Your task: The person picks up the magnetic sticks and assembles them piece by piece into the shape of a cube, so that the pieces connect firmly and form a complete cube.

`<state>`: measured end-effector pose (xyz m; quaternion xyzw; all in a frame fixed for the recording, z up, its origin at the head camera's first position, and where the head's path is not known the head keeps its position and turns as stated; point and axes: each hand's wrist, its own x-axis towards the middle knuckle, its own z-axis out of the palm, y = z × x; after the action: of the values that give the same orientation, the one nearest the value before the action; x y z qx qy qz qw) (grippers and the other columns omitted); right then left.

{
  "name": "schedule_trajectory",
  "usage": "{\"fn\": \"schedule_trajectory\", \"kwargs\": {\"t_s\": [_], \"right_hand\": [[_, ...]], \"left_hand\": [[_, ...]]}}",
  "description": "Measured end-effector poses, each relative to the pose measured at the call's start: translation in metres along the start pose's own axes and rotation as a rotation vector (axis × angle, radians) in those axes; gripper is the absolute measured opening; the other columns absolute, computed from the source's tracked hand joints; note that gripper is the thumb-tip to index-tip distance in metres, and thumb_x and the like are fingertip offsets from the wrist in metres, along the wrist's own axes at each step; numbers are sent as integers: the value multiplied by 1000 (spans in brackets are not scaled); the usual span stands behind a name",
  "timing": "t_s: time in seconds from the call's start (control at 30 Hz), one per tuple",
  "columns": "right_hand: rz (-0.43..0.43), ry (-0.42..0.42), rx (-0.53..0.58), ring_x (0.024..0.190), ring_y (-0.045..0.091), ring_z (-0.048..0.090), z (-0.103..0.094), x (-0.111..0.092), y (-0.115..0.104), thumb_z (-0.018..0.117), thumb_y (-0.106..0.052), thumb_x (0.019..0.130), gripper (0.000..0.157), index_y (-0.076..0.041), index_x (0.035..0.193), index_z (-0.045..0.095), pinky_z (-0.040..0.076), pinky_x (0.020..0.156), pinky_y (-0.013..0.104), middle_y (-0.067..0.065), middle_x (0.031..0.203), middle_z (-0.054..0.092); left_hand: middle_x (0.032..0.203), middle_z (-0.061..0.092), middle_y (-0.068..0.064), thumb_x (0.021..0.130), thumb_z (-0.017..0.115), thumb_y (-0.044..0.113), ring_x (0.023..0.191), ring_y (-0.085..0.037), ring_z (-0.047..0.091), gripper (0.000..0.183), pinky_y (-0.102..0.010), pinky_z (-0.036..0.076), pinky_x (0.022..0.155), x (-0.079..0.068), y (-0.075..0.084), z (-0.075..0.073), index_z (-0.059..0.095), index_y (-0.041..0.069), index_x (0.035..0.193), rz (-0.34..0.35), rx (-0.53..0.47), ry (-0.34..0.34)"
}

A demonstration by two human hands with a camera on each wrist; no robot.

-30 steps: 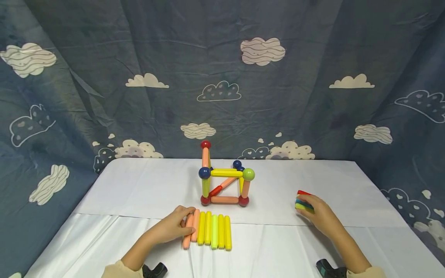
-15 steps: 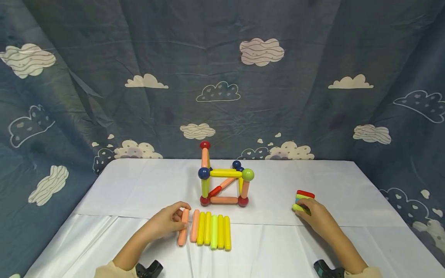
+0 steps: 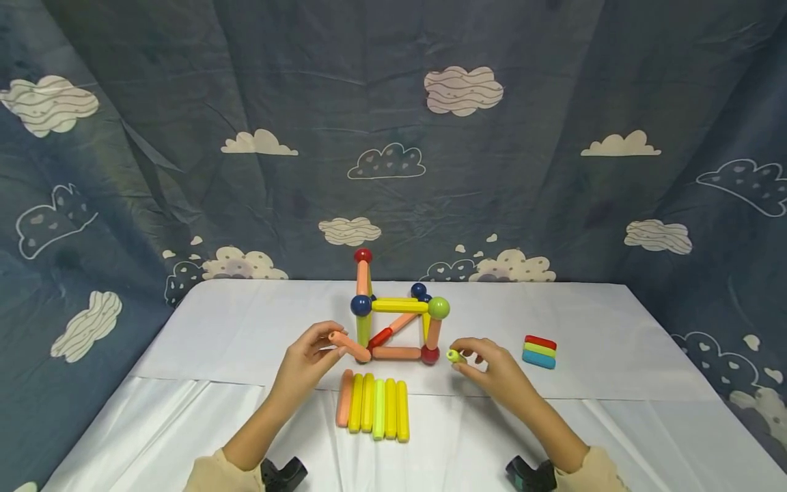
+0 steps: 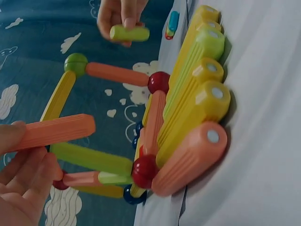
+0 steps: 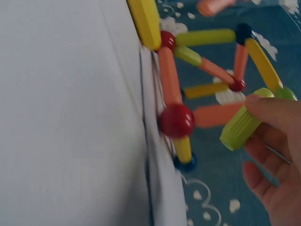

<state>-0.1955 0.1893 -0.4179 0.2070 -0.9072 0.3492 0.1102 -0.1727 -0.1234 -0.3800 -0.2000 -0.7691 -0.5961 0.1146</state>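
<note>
- The orange rod (image 3: 349, 346) is sitting pinched in our left hand (image 3: 305, 360), with the fingers (image 4: 21, 175) curled round one end, and we are holding it raised off the table just left of the rod-and-ball frame (image 3: 398, 316).
- The short green rod (image 3: 454, 356) is being gripped between thumb and fingertips of our right hand (image 3: 492, 369), and we are holding it just right of the frame's front red ball (image 3: 430, 354), not touching it.
- We are keeping both hands above the row of loose rods (image 3: 372, 405), one orange and four yellow or green, lying side by side on the white table (image 3: 203, 328).
- A small stack of red, green and blue pieces (image 3: 540, 351) is lying well apart to the right.
</note>
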Motion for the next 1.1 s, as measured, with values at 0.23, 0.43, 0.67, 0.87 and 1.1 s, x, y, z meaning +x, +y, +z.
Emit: {"fn": "schedule_trajectory", "kwargs": {"t_s": [0.23, 0.43, 0.67, 0.87, 1.1], "right_hand": [[-183, 15, 23, 68, 8, 47, 34, 17, -14, 73, -7, 75, 27, -14, 99, 62, 44, 57, 23, -11, 81, 56], [-233, 49, -86, 60, 10, 47, 47, 25, -21, 72, -8, 75, 25, -15, 96, 60, 40, 53, 18, -11, 71, 49], [-197, 73, -185, 58, 8, 47, 53, 28, -23, 74, -8, 73, 26, -14, 95, 60, 41, 53, 18, -7, 73, 55], [-177, 68, -151, 57, 5, 45, 54, 29, -22, 73, -7, 75, 28, -12, 100, 60, 42, 53, 18, -7, 73, 55], [-178, 23, 151, 68, 10, 61, 57, 31, -20, 67, -6, 80, 35, -8, 113, 56, 49, 59, 18, 7, 100, 62]], "left_hand": [[98, 60, -9, 79, 64, -5, 93, -19, 59, 29, -33, 50, 76, 6, 0, 19, 55, -4, 106, 54, 30, -10], [98, 60, -12, 78, 64, -7, 91, -23, 59, 28, -33, 50, 74, 9, -2, 31, 56, -3, 105, 108, 13, -29], [100, 59, -13, 80, 61, -9, 90, -24, 58, 27, -34, 51, 72, 14, -6, 41, 54, -6, 106, 168, -36, -75], [102, 57, -16, 82, 60, -6, 92, -23, 58, 26, -33, 51, 73, 17, -7, 48, 54, -4, 107, 165, -40, -88], [103, 58, -14, 81, 61, -5, 91, -23, 58, 27, -32, 50, 75, 19, -16, 53, 55, -1, 107, 151, -27, -84]]}}
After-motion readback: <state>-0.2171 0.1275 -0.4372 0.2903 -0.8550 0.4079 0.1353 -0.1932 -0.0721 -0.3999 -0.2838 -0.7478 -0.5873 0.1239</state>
